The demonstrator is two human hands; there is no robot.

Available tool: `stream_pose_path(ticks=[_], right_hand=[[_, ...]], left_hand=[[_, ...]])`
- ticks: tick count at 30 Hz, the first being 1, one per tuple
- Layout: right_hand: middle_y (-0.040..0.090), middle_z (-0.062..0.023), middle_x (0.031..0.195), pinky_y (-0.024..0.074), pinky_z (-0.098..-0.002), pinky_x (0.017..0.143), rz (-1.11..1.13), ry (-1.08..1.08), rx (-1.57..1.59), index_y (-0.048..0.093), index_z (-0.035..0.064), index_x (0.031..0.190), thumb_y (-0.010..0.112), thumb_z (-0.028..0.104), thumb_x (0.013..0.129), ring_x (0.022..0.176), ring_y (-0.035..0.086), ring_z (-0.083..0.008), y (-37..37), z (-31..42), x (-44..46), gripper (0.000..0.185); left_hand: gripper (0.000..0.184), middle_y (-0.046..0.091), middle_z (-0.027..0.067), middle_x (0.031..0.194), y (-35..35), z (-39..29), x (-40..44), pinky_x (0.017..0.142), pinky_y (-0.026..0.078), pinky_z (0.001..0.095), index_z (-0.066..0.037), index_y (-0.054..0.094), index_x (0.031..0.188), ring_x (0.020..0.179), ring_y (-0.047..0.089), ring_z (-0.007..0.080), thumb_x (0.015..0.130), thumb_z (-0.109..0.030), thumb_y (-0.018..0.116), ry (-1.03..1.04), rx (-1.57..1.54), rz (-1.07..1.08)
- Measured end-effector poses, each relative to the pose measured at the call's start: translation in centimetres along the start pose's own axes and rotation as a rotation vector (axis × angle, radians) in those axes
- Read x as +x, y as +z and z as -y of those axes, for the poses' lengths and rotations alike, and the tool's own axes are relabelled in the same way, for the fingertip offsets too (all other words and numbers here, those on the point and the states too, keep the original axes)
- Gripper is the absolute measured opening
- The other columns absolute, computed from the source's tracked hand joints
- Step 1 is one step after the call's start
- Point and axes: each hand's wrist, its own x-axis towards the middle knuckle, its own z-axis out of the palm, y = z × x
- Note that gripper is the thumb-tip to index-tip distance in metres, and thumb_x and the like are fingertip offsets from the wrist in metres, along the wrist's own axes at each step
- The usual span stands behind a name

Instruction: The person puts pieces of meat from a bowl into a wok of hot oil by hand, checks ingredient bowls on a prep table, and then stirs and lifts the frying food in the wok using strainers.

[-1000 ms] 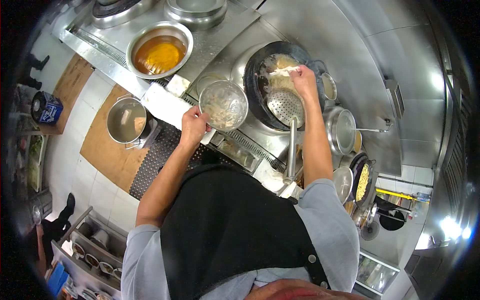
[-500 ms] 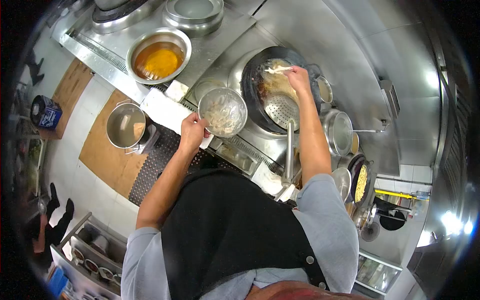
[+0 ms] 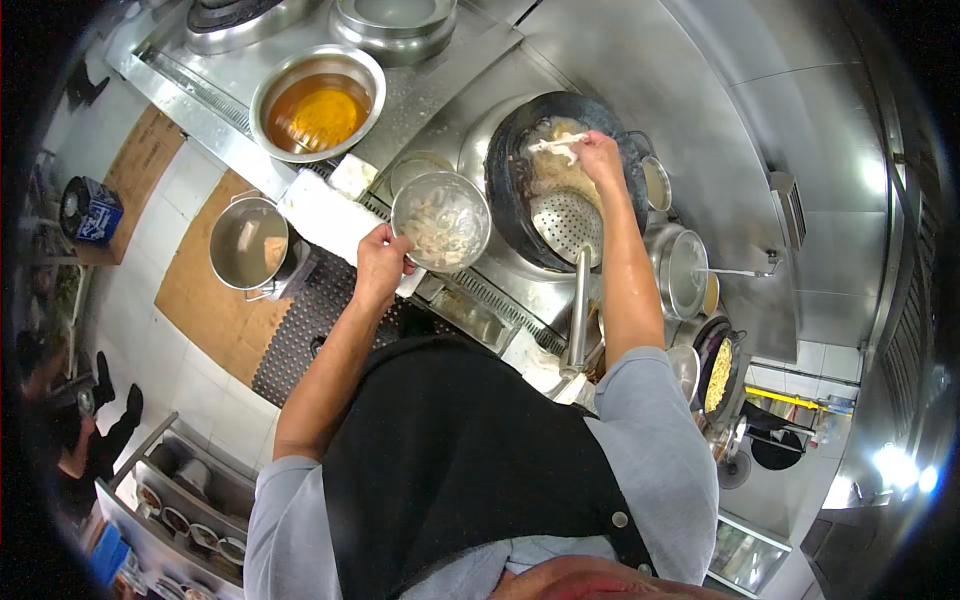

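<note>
R hand is up over the far half of the wok, thumb & fingertips pinched on a pale strip. Strip sticks out to the L of those fingertips, long axis roughly L–R across the view w/ a slight bend, above the frothy liquid; can't tell if its tip touches. L hand is clamped on the bowl at its near-L rim, thumb on top. Hands well apart, L one lower & nearer the body.

Bowl sits just L of the wok, close to its rim; contact btwn them unclear. R hand is nearer the wok & strip, L nearer the bowl's pieces. Strainer lies in the near part of the wok, handle running back twd the body, btwn the two forearms; neither hand on it.

Counts: 1 strip in the R hand, 1 bowl in the L, 1 wok at the hands, 1 strainer. Pieces in bowl: several, overlapping & blurred, no exact no. Also 1 basin w/ amber liquid on the desk, far L of the wok; 1 pot w/ 2 handles, L past the desk edge; 1 pan w/ yellow food, off R. 1 co-worker far L, partly cut off by the dark edge.
</note>
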Motion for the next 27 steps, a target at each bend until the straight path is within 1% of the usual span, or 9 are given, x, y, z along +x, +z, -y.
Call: stream_pose_path(ticks=[2,5,9,12,15,17,21,23,27], right_hand=[[0.064,-0.0004,0.075,0.0429,-0.0312,0.062,0.005,-0.038,-0.004,0.073,0.0031,0.088,0.074,0.013,0.081,0.063,0.053,-0.0111,0.1,-0.3,0.1,0.012],[0.065,-0.0006,0.076,0.0428,-0.0304,0.063,0.042,0.063,0.0,0.073,0.0027,0.09,0.074,0.01,0.08,0.064,0.053,-0.0109,-0.9,1.3,-1.0,0.012],[0.066,-0.001,0.076,0.0424,-0.0294,0.062,-0.004,0.009,0.015,0.073,0.002,0.089,0.074,0.007,0.08,0.064,0.053,-0.011,-0.9,1.5,-1.3,0.01],[0.069,-0.0018,0.079,0.0431,-0.0286,0.062,-0.082,-0.017,0.198,0.073,0.0017,0.09,0.074,0.006,0.081,0.066,0.057,-0.0114,-0.7,2.1,-1.9,0.01],[0.071,-0.0035,0.082,0.0441,-0.0276,0.063,-0.046,-0.044,0.269,0.073,0.0028,0.092,0.072,0.007,0.084,0.07,0.061,-0.0112,-0.6,2.0,-2.1,0.009],[0.072,-0.0052,0.082,0.0479,-0.032,0.073,0.025,0.113,0.133,0.075,0.0019,0.09,0.074,0.016,0.083,0.075,0.062,-0.0147,-0.8,2.5,-2.5,0.016],[0.072,-0.0048,0.085,0.048,-0.0333,0.074,0.085,0.146,0.175,0.076,0.0034,0.092,0.073,0.018,0.084,0.077,0.063,-0.0159,-1.3,3.6,-3.2,0.017],[0.073,0.0003,0.091,0.0445,-0.0325,0.072,0.184,0.128,0.009,0.074,0.0103,0.094,0.07,0.025,0.087,0.081,0.061,-0.013,-1.5,2.8,-2.2,0.017],[0.072,0.0007,0.092,0.0437,-0.0321,0.071,0.117,0.144,0.121,0.074,0.0073,0.09,0.071,0.023,0.086,0.083,0.059,-0.0124,-1.9,3.6,-2.4,0.017]], left_hand=[[0.015,0.059,0.0076,0.067,0.0,0.0,-0.1,0.05,0.046,0.0286,-0.005,0.052,0.075,0.054,0.055,0.0143,0.083,-0.003,0.064,-0.008,0.009,-0.001],[0.014,0.059,0.0069,0.067,0.0,-0.1,-0.2,0.051,0.047,0.0282,-0.005,0.052,0.075,0.055,0.055,0.0139,0.084,-0.003,0.063,0.003,-0.001,0.013],[0.013,0.058,0.0061,0.067,-0.1,-0.4,-0.5,0.051,0.047,0.0277,-0.005,0.053,0.076,0.055,0.055,0.0135,0.084,-0.003,0.063,-0.006,-0.003,0.019],[0.014,0.058,0.006,0.067,-0.1,-0.7,-0.7,0.051,0.047,0.0276,-0.005,0.053,0.075,0.055,0.055,0.0134,0.085,-0.002,0.062,-0.004,-0.005,0.025],[0.014,0.059,0.006,0.067,-0.2,-0.5,-0.7,0.051,0.047,0.0275,-0.005,0.053,0.075,0.055,0.055,0.0135,0.085,-0.002,0.062,-0.008,-0.008,0.027],[0.015,0.059,0.006,0.067,-0.3,-0.4,-0.7,0.051,0.047,0.0275,-0.005,0.053,0.074,0.055,0.055,0.0136,0.085,-0.002,0.062,-0.01,-0.015,0.026],[0.015,0.058,0.0058,0.067,-0.6,-0.3,-0.7,0.051,0.047,0.0276,-0.005,0.053,0.074,0.054,0.055,0.0137,0.085,-0.002,0.062,-0.016,-0.021,0.028],[0.015,0.058,0.0057,0.066,-0.8,0.0,-0.6,0.05,0.047,0.0277,-0.005,0.053,0.074,0.054,0.055,0.0136,0.085,-0.002,0.062,-0.013,-0.027,0.034],[0.015,0.058,0.0058,0.066,-0.9,0.3,-0.6,0.051,0.047,0.0277,-0.006,0.052,0.074,0.054,0.055,0.0135,0.084,-0.003,0.063,-0.012,-0.036,0.03]])
